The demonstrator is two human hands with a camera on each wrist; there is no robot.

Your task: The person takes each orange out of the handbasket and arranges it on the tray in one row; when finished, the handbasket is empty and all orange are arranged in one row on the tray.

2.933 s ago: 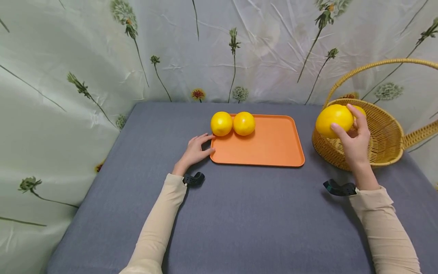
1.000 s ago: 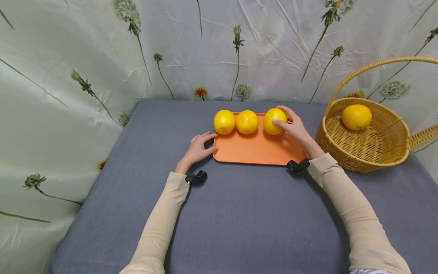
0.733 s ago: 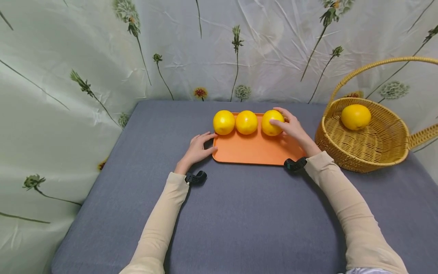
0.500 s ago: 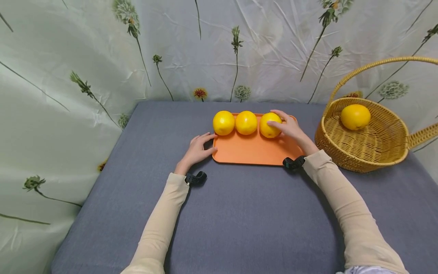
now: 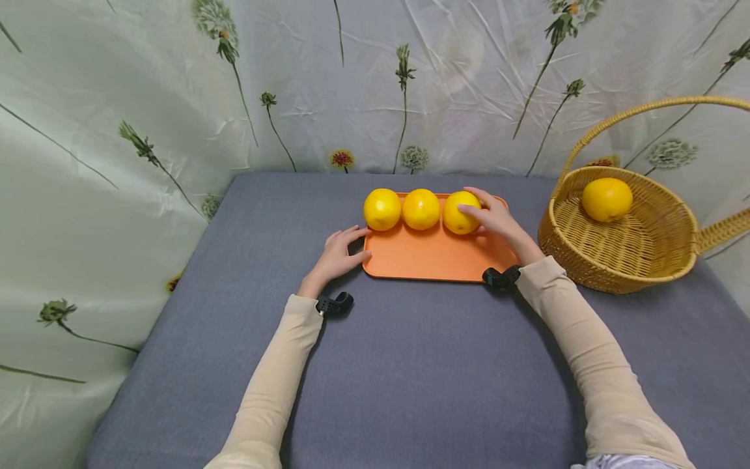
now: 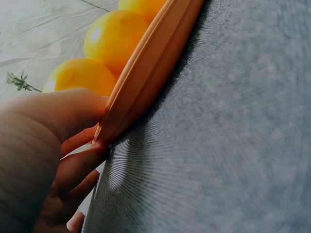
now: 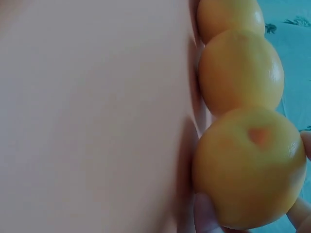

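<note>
My right hand (image 5: 494,215) holds a yellow-orange orange (image 5: 460,213) between thumb and fingers, low over the right half of the orange-coloured tray (image 5: 433,260). Two more oranges sit in line along the tray's back edge: a middle orange (image 5: 421,209) and a left orange (image 5: 383,209). From the right wrist, the held orange (image 7: 250,170) shows a dimple and appears close to the middle orange (image 7: 241,73). At the tray's left edge, my left hand (image 5: 336,255) touches the rim with thumb and fingertips spread. The left wrist view shows this contact with the tray (image 6: 146,68).
A wicker basket (image 5: 621,280) with a tall handle stands right of the tray, close to my right forearm. One orange (image 5: 607,199) lies inside it. Grey cloth (image 5: 433,365) covers the table, and a flower-printed curtain (image 5: 469,85) hangs behind.
My right hand has carried an orange from above the basket to the tray, then shifted it slightly left and down towards the middle orange. The left hand has stayed at the tray's edge.
</note>
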